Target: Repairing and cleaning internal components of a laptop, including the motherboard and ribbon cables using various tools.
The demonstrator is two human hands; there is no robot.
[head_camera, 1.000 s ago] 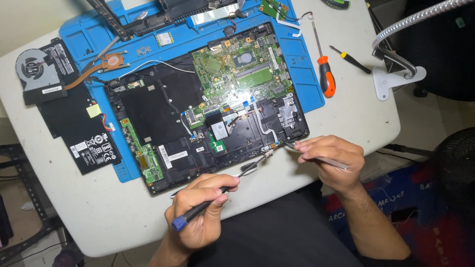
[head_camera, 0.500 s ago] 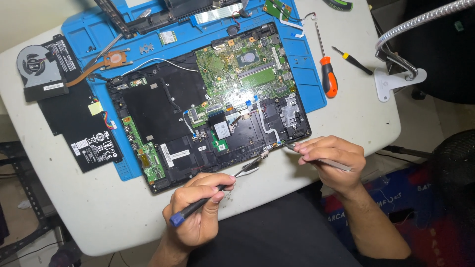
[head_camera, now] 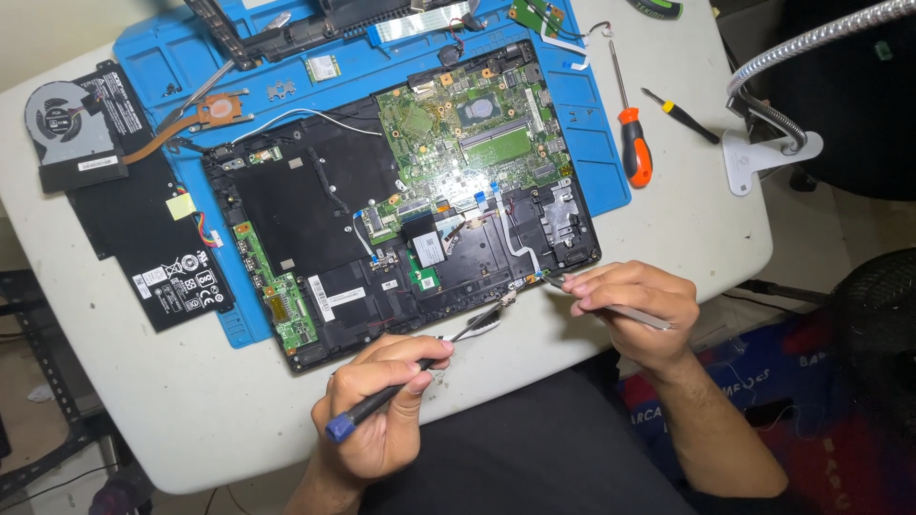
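An opened laptop base [head_camera: 315,205] lies on a blue work mat [head_camera: 162,62], its green motherboard [head_camera: 477,129] exposed. My left hand [head_camera: 382,405] grips a thin tool with a blue end [head_camera: 339,426], its tip reaching the laptop's near edge around a small connector [head_camera: 501,303]. My right hand [head_camera: 630,305] pinches metal tweezers [head_camera: 620,310] whose points touch the laptop's near right corner beside a white ribbon cable [head_camera: 510,234].
A flat black battery [head_camera: 153,248] and a cooling fan [head_camera: 62,124] with copper heat pipe lie at the left. Two screwdrivers, one orange-handled [head_camera: 632,143] and one small black [head_camera: 682,116], rest at the right. A gooseneck lamp base [head_camera: 763,157] clamps the table's right edge.
Both hands stay at the laptop's near edge with only slight shifts. The camera view has drifted a little, so the laptop sits marginally lower in frame.
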